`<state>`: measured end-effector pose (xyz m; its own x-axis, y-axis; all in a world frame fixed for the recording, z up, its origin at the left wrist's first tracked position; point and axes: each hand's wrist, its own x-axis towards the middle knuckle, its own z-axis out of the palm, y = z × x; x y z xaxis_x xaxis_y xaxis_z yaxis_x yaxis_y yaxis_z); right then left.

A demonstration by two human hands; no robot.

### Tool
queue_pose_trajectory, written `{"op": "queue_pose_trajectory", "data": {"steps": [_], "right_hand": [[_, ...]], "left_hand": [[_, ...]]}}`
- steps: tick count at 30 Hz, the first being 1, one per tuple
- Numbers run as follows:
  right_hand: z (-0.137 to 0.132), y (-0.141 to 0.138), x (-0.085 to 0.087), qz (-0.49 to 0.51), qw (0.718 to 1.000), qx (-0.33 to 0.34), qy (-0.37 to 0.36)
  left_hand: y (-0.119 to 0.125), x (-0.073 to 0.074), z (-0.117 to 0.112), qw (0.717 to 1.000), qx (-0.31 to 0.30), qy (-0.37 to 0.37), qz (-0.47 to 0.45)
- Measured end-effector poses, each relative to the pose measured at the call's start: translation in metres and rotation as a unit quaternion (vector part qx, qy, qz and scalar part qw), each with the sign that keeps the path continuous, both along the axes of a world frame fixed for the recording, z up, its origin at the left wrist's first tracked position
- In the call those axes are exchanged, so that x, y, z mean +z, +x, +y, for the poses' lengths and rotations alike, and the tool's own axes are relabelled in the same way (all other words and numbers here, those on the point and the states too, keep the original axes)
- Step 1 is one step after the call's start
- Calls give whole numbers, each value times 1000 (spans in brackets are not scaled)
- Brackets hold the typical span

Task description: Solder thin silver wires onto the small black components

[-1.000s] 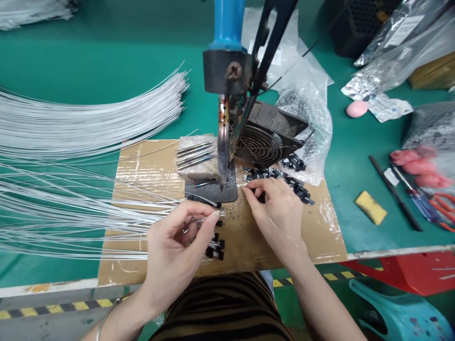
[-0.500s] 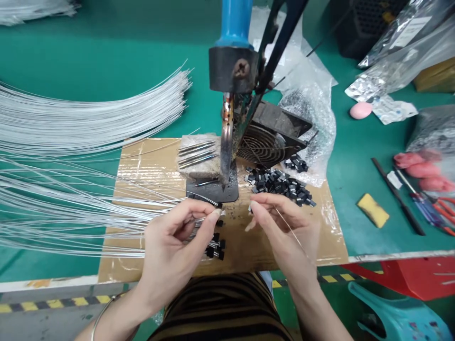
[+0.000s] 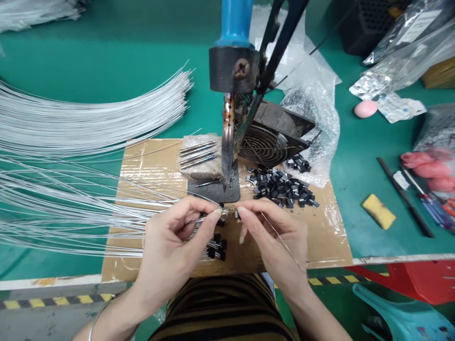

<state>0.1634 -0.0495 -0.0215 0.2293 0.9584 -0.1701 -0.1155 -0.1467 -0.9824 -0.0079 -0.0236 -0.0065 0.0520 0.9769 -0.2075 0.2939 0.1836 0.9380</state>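
My left hand pinches the end of a thin white wire between thumb and forefinger, just in front of the soldering iron tip. My right hand pinches a small black component and holds it close to the wire end. Both hands sit over the taped cardboard sheet. A pile of loose black components lies to the right of the iron's base plate. A few wired components lie under my left hand's fingers.
A large sheaf of white wires fans across the left of the green table. A black fan and plastic bags stand behind the iron. A yellow sponge, tools and pink items lie right.
My right hand left the component pile and came left with one small black component, meeting my left hand's wire end. The left hand has stayed nearly still.
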Motion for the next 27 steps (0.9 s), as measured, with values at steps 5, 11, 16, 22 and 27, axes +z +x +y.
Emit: {"op": "queue_pose_trajectory", "data": {"steps": [5,11,16,22,27], "right_hand": [[0,0,-1,1,1000,0,11],[-1,0,-2,-10,1000,-3,2],[0,0,-4,-17,1000,-8,4],[1,0,-5,-10,1000,-4,0],[-1,-1,-5,1,1000,11,-11]], "left_hand": [[1,0,0,1000,19,-15,-18],[0,3,1,1000,13,-9,-25],[-1,1,2,1000,13,-2,-14],[5,2,4,999,38,-9,-33],[5,1,5,999,33,-11,-42]]}}
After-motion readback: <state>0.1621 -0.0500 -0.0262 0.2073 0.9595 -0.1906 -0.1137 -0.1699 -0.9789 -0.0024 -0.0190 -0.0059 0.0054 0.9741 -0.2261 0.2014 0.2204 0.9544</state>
